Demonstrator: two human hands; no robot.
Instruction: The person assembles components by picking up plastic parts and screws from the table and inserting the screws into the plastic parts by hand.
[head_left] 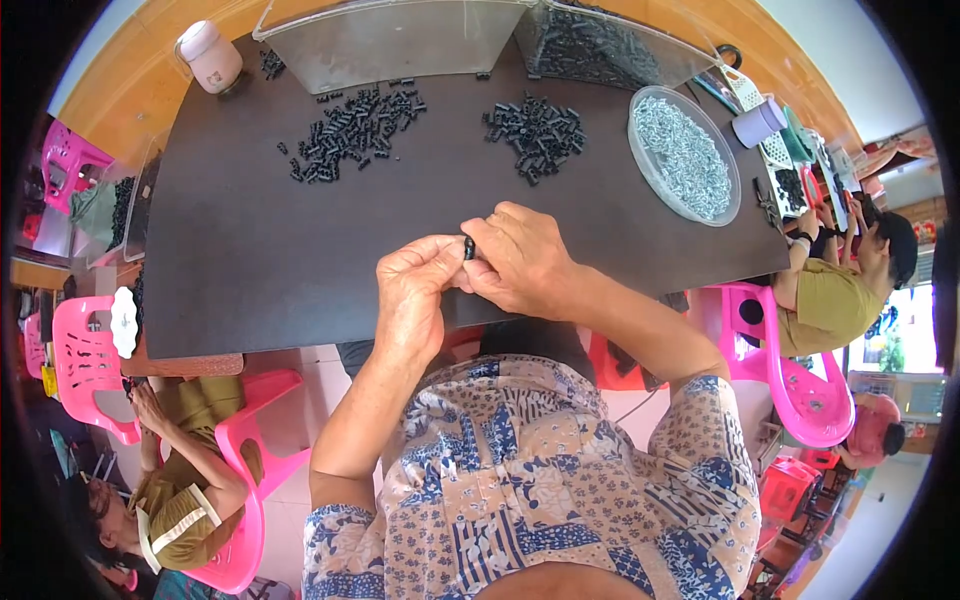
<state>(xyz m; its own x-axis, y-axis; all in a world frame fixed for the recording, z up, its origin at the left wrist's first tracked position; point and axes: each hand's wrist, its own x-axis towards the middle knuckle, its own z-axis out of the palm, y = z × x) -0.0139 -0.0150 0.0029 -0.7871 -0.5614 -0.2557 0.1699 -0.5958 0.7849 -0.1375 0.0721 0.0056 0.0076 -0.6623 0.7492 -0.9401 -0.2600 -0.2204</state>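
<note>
Above the near edge of the dark table, my two hands meet around a small black plastic part. My left hand pinches it between thumb and fingers. From the other side my right hand presses on the same part with closed fingers. Much of the part is hidden by the fingertips. Farther back lie two loose piles of short black tubular pieces, a wider left pile and a smaller right pile. A round clear tub of small silvery metal pieces stands to the right.
Along the table's far edge stand a clear bin and a second bin holding black parts. A pinkish jar is at the far left, a lilac cup at the far right. People sit on pink chairs on both sides.
</note>
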